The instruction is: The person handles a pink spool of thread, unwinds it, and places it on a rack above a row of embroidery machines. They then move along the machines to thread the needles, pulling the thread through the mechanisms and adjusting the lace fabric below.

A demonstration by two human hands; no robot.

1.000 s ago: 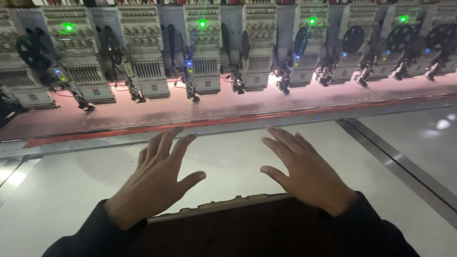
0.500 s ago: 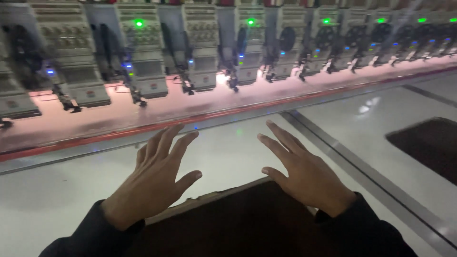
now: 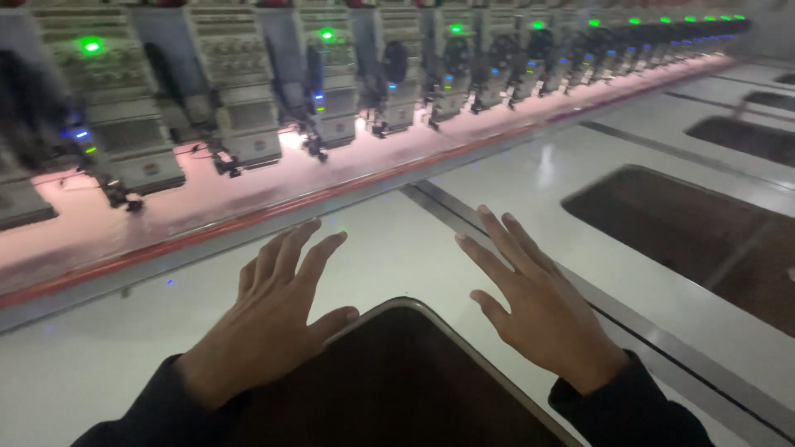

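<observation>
Now the biggest change is the view itself: it has swung to the right since a second ago, so the long row of embroidery heads [image 3: 331, 91] runs off toward the far right corner instead of straight across. More of the white desk [image 3: 389, 248] shows, along with dark rectangular panels [image 3: 704, 240] set into it on the right that were out of sight before. I judge the smoothing work is unchanged, since my hands have kept their pose.

Nearest me, the dark fabric panel [image 3: 397, 381] with its rounded pale rim lies at the bottom centre, between my wrists. My left hand [image 3: 273, 323] lies flat on the desk, fingers spread wide, thumb just at the panel's rim, holding nothing. My right hand [image 3: 538, 306] is likewise open and empty, just beside the rim.

Labels: each head bears a small pale plate with round marks, too blurred to tell. Green lamps [image 3: 91, 46] glow above the heads, with small blue ones lower down.
</observation>
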